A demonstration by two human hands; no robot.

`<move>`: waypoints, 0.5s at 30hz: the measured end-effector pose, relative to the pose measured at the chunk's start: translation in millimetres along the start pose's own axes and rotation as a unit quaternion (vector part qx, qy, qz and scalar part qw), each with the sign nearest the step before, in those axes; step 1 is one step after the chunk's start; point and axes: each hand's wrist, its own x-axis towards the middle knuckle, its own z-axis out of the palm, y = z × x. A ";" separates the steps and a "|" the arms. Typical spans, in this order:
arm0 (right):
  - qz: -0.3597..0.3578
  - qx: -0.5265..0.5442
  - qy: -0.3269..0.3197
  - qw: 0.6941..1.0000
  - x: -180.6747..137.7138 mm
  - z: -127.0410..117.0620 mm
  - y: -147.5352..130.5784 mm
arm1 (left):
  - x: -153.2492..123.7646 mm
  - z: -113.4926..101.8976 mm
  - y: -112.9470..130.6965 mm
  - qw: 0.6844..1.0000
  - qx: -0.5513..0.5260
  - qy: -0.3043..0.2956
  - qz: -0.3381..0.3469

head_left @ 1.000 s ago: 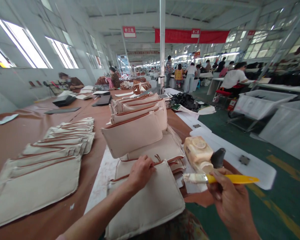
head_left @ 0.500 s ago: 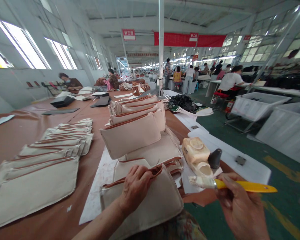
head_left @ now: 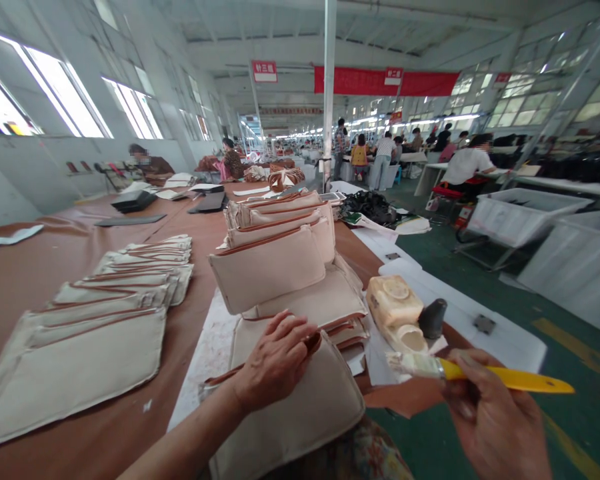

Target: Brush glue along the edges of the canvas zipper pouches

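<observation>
My left hand (head_left: pixel 276 360) lies on the nearest cream fabric pouch (head_left: pixel 300 407), its fingers curled over the pouch's brown-trimmed top edge. My right hand (head_left: pixel 490 417) is closed on the yellow handle of a brush (head_left: pixel 480 373), whose pale bristles point left, just in front of a tilted beige glue jug (head_left: pixel 396 310) with a dark cap. The pouch rests on a low pile of like pouches on a white sheet (head_left: pixel 205 360) at the near end of the brown table (head_left: pixel 45 260).
A tall stack of pouches (head_left: pixel 275 247) rises just behind my hands. A row of flat pouches (head_left: pixel 95 320) overlaps along the left of the table. White boards (head_left: pixel 485 327) and grey bins (head_left: pixel 525 210) stand to the right. Other people work farther back in the hall.
My left hand has taken hold of the pouch's top edge and pulled it slightly nearer. My right hand with the brush has drifted right and lower.
</observation>
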 end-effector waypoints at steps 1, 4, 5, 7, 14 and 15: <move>0.001 0.001 -0.001 1.000 0.1 -0.5 -0.9 | 1.0 -1.9 -0.9 1.000 0.006 -0.019 0.012; 0.008 0.007 -0.010 1.000 -1.2 0.4 -0.8 | -1.3 -2.4 -1.3 0.998 0.062 -0.018 -0.002; 0.010 0.008 -0.013 1.000 -1.8 1.5 0.1 | -3.1 -1.4 -0.7 0.997 0.080 -0.012 -0.018; 0.004 0.009 -0.017 1.000 -2.6 4.1 2.4 | -5.5 0.7 0.8 0.994 0.090 -0.012 -0.057; 0.013 0.016 -0.032 0.999 0.5 7.8 9.1 | 13.7 6.4 -7.6 0.913 -0.177 -0.162 -0.330; 0.018 0.018 -0.035 0.999 1.1 8.5 10.1 | 17.2 8.6 -10.4 0.896 -0.192 -0.182 -0.355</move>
